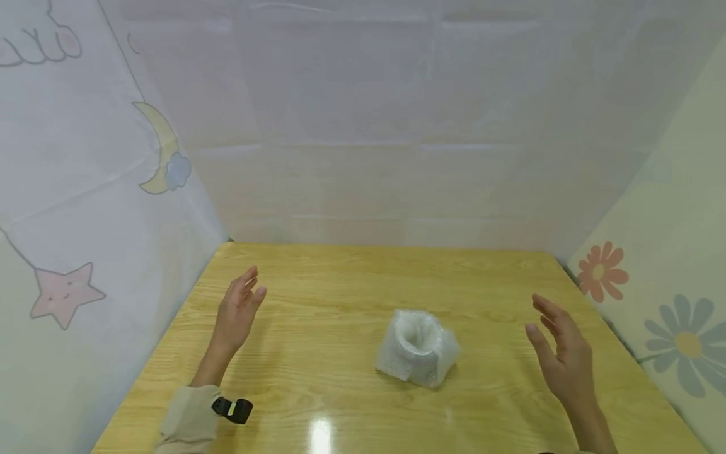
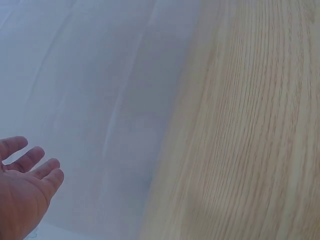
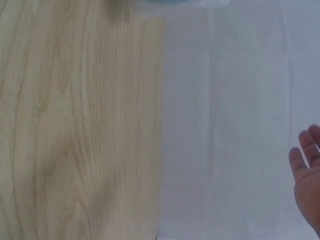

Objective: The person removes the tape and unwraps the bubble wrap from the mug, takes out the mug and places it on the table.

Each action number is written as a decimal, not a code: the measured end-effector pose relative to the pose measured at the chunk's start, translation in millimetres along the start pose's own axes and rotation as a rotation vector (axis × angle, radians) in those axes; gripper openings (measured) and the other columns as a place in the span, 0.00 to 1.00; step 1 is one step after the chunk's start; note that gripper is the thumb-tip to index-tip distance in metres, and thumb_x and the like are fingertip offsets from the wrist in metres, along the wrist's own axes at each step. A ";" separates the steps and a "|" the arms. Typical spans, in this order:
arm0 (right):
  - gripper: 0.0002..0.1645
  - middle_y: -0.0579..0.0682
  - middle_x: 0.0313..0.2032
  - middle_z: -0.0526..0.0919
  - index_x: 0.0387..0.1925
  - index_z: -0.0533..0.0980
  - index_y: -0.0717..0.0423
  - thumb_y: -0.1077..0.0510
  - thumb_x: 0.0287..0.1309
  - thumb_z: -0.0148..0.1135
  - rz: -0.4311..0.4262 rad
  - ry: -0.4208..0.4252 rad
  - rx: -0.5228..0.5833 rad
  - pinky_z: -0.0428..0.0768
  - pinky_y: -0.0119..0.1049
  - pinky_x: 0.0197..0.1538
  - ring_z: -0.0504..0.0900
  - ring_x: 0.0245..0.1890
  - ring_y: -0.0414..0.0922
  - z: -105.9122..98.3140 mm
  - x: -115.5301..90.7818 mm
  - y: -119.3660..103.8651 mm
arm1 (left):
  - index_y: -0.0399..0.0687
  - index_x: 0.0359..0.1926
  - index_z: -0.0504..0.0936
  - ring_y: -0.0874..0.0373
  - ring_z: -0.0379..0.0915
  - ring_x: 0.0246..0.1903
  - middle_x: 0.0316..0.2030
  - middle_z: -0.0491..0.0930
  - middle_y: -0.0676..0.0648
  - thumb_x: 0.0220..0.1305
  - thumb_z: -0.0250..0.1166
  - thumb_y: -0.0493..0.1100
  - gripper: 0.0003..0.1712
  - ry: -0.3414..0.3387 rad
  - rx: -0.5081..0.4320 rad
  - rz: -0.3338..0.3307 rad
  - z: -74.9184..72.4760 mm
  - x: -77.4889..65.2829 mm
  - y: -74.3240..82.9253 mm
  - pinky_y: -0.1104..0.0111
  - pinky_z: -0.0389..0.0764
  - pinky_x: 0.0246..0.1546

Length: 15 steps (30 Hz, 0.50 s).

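A bundle of bubble wrap [image 1: 416, 350] sits on the wooden table, right of the middle in the head view. It is whitish and see-through, with a round hollow at its top; what it may wrap cannot be made out. To its left my left hand [image 1: 234, 315] hovers above the table, fingers loosely extended and holding nothing. On the other side my right hand [image 1: 567, 353] is raised, thumb apart from the fingers, also with nothing in it. Neither hand touches the bundle. Each wrist view shows part of its hand at the edge, fingers spread.
The light wood table [image 1: 317, 290] reaches back to a pale creased sheet [image 1: 368, 126]. Side sheets stand left and right, printed with a moon [image 1: 161, 145], a star [image 1: 65, 293] and flowers [image 1: 603, 271]. A black device [image 1: 234, 408] is strapped at the left sleeve.
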State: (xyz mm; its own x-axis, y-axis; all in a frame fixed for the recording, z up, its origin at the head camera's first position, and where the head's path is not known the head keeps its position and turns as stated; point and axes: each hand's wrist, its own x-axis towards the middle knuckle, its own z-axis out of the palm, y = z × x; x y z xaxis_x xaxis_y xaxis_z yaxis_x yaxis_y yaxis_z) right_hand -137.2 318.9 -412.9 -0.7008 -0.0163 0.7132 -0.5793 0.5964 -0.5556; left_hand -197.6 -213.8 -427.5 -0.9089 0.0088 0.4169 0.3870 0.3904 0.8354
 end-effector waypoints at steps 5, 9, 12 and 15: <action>0.29 0.53 0.60 0.74 0.63 0.67 0.70 0.77 0.59 0.54 0.077 0.018 0.070 0.69 0.24 0.59 0.72 0.59 0.39 5.8 -3.3 -5.5 | 0.37 0.72 0.58 0.37 0.57 0.65 0.67 0.59 0.37 0.74 0.52 0.38 0.29 -0.009 -0.071 0.014 6.2 -0.7 0.9 0.86 0.61 0.55; 0.30 0.54 0.59 0.75 0.63 0.67 0.71 0.79 0.57 0.55 0.131 0.030 0.127 0.70 0.26 0.59 0.73 0.58 0.41 9.7 -3.3 -11.1 | 0.38 0.72 0.59 0.38 0.58 0.65 0.67 0.60 0.38 0.75 0.52 0.39 0.28 -0.011 -0.085 0.003 11.1 -1.3 1.0 0.85 0.63 0.54; 0.30 0.53 0.59 0.75 0.62 0.67 0.72 0.80 0.56 0.57 0.152 0.050 0.156 0.71 0.27 0.58 0.74 0.57 0.42 13.6 -4.2 -14.4 | 0.36 0.71 0.60 0.38 0.60 0.65 0.67 0.61 0.37 0.75 0.51 0.39 0.28 -0.013 -0.097 0.008 14.7 -2.0 -0.4 0.84 0.65 0.54; 0.31 0.53 0.58 0.75 0.61 0.67 0.73 0.81 0.55 0.57 0.178 0.068 0.170 0.72 0.26 0.57 0.74 0.56 0.44 17.8 -6.4 -15.9 | 0.35 0.70 0.60 0.38 0.61 0.64 0.66 0.62 0.36 0.75 0.51 0.39 0.27 -0.014 -0.123 0.019 18.4 -2.8 -1.8 0.83 0.66 0.54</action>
State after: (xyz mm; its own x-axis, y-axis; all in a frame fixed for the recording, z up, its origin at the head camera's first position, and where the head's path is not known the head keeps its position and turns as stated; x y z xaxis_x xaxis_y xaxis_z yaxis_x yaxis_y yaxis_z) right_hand -131.0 295.2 -416.3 -0.7719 0.1340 0.6215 -0.5149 0.4416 -0.7348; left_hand -198.6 -197.6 -436.8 -0.9030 0.0281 0.4287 0.4194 0.2740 0.8655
